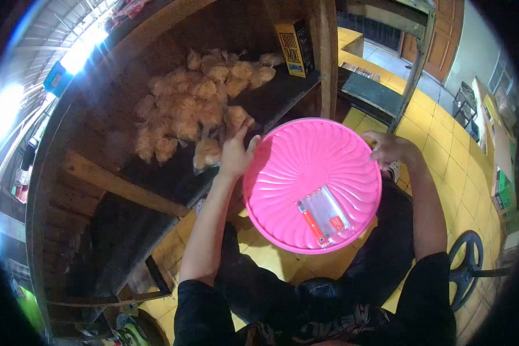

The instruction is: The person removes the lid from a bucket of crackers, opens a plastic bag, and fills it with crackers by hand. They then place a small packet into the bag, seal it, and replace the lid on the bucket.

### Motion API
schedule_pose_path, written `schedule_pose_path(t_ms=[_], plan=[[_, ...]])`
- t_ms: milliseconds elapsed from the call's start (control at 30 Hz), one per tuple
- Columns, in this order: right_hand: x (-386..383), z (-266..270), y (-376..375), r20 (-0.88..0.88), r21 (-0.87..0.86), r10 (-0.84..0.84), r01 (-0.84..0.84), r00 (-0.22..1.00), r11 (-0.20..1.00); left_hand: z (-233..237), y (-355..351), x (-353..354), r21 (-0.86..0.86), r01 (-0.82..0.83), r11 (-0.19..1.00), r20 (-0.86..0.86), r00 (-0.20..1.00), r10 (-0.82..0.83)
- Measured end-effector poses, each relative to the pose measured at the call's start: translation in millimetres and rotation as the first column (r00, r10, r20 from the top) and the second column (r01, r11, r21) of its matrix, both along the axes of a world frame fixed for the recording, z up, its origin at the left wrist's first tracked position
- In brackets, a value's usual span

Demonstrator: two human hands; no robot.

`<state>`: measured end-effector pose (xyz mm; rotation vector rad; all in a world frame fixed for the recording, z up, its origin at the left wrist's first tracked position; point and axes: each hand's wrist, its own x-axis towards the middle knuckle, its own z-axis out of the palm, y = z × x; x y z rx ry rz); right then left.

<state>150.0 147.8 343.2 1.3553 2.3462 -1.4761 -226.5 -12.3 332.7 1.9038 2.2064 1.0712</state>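
A round pink plastic tray with swirling ribs is tilted above my lap. My right hand grips its right rim with curled fingers. On the tray lies a clear plastic packet with a red-orange strip along one side. Beside the tray's left rim, my left hand has its thumb apart and its fingers stretched toward a bagged orange-brown item at the shelf edge; the fingertips appear to touch it. Another bagged item sits just left of that hand. A pile of similar bags spreads behind.
The dark wooden shelf fills the left side, with a wooden bar across it. A black and yellow box stands beside a wooden post. Yellow tiles cover the floor. A black wheel is at right.
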Motion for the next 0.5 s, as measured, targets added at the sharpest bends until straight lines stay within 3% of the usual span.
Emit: schedule_pose_path(t_ms=[33, 100, 167, 233, 267, 300, 333, 400, 433, 500], plan=[[-1.5, -2.8, 0.7, -0.014, -0.019, 0.030, -0.030, 0.999, 0.999, -1.5, -2.2, -0.2, 0.000, 0.002, 1.000, -0.001, 1.000, -0.002], [-7.5, -6.0, -2.0, 0.044, 0.032, -0.019, 0.018, 0.999, 0.999, -3.8, -9.2, -4.0, 0.199, 0.061, 0.978, -0.223, 0.975, -0.016], [-10.8, -17.6, 2.5, 0.095, 0.086, -0.075, 0.067, 0.993, 0.994, -3.2, -19.5, -7.1, 0.206, 0.112, 0.972, -0.196, 0.978, -0.071], [-11.0, -35.3, 16.7, 0.162, 0.107, -0.018, 0.000, 0.987, 0.994, 5.4, -31.3, -0.3, 0.213, 0.164, 0.963, -0.174, 0.976, -0.128], [-10.5, -35.3, 15.4, 0.157, 0.110, -0.023, 0.006, 0.987, 0.994, 19.9, -41.7, 9.6, -0.030, 0.054, 0.998, -0.060, 0.997, -0.056], [-9.9, -35.3, 14.7, 0.103, 0.043, -0.031, 0.027, 0.994, 0.999, 27.8, -49.3, 16.7, -0.282, -0.035, 0.959, 0.031, 0.998, 0.046], [-10.2, -34.6, 12.9, 0.050, -0.025, -0.041, 0.043, 0.998, 0.999, 22.9, -53.9, 15.4, -0.280, -0.034, 0.959, 0.025, 0.999, 0.043], [-13.1, -28.7, 9.0, 0.051, -0.065, -0.046, 0.049, 0.998, 0.997, 4.3, -58.7, 3.4, -0.393, -0.186, 0.901, -0.221, 0.970, 0.105], [-15.0, -25.8, 7.9, 0.057, -0.105, -0.045, 0.051, 0.997, 0.993, -0.7, -60.5, 1.9, -0.386, -0.191, 0.902, -0.222, 0.969, 0.110], [-15.5, -27.7, 9.1, 0.082, -0.071, -0.042, 0.048, 0.996, 0.996, -9.6, -64.6, -0.8, -0.434, -0.318, 0.843, -0.363, 0.918, 0.160]])
